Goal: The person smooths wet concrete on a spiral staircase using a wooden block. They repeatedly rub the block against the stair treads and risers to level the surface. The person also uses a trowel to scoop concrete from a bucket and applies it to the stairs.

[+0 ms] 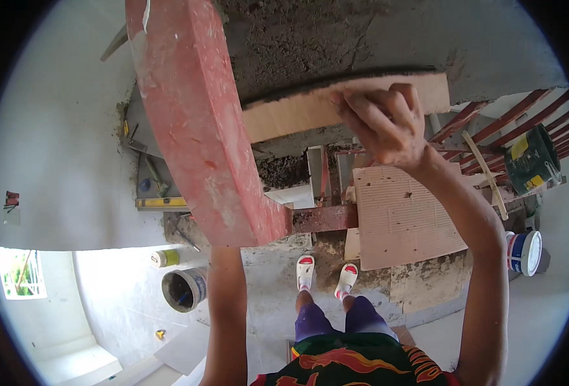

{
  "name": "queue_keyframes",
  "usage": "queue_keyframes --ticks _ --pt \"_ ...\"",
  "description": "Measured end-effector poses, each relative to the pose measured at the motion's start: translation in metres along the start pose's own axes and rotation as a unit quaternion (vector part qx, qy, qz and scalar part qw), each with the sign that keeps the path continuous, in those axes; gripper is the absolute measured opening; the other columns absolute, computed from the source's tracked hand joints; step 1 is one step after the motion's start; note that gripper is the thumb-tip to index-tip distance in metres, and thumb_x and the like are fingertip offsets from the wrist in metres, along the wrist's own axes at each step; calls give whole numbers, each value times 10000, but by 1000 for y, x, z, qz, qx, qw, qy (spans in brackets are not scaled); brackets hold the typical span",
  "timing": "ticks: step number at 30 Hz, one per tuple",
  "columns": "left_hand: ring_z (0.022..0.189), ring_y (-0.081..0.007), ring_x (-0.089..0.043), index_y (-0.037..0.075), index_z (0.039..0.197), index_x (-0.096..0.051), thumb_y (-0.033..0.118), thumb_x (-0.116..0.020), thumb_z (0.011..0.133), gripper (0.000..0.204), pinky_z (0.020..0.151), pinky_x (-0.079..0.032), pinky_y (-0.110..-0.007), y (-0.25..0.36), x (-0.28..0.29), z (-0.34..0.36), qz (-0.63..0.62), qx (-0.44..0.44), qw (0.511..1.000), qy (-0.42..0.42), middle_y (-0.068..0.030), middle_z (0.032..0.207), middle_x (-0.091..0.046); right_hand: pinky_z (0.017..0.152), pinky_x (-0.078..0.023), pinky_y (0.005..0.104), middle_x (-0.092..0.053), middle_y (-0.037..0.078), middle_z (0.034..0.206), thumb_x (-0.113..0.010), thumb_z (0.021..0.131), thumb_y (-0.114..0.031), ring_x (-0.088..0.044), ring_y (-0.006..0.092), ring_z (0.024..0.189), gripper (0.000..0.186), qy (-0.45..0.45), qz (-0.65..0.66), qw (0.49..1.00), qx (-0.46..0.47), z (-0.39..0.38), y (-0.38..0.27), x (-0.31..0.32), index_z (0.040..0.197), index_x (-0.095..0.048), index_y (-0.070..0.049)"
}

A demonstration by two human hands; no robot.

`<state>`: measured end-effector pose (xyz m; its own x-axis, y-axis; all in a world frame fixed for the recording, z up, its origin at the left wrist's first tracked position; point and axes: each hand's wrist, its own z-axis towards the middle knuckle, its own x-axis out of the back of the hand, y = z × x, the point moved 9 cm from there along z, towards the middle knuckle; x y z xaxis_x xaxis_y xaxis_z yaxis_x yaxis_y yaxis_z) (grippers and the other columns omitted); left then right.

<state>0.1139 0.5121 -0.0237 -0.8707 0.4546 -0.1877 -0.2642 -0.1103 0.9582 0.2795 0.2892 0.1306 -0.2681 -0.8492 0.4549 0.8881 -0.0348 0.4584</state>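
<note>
My right hand (pixel 387 122) is closed over a long, pale wooden board (pixel 284 120), its fingers curled at the board's face and upper edge. Dark wet mortar (pixel 291 45) lies along that upper edge and spreads beyond it. A thick red-painted beam (pixel 191 128) crosses the view close up on the left and covers the board's left end. My left forearm (pixel 228 289) reaches up behind this beam, which hides the left hand, so its fingers do not show.
Below the board, a ribbed cardboard sheet (pixel 413 215) lies beside a red metal bar (pixel 325 219). Red railings (pixel 522 116) and a dark green bucket (pixel 532 159) stand right. A yellow level (pixel 162 203) rests left, above a grey bucket (pixel 185 289). A white-blue pail (pixel 524 253) lies lower right.
</note>
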Motion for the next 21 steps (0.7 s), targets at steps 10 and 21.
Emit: queue_keyframes --ticks 10,21 --pt "606 -89 -524 36 950 -574 399 -633 926 369 503 -384 -249 31 -12 19 13 7 1000 -15 -19 774 -588 719 -452 346 -582 25 1020 -659 620 -157 -528 192 848 421 23 11 1000 4 3 9 6 1030 -712 -77" --pt "607 -106 -534 48 973 -550 410 -642 919 378 488 -387 -257 15 -23 13 -60 -49 997 8 -25 782 -579 720 -439 322 -551 -51 956 -709 589 -133 -505 160 879 322 -3 26 999 33 -14 -13 -16 903 -718 -60"
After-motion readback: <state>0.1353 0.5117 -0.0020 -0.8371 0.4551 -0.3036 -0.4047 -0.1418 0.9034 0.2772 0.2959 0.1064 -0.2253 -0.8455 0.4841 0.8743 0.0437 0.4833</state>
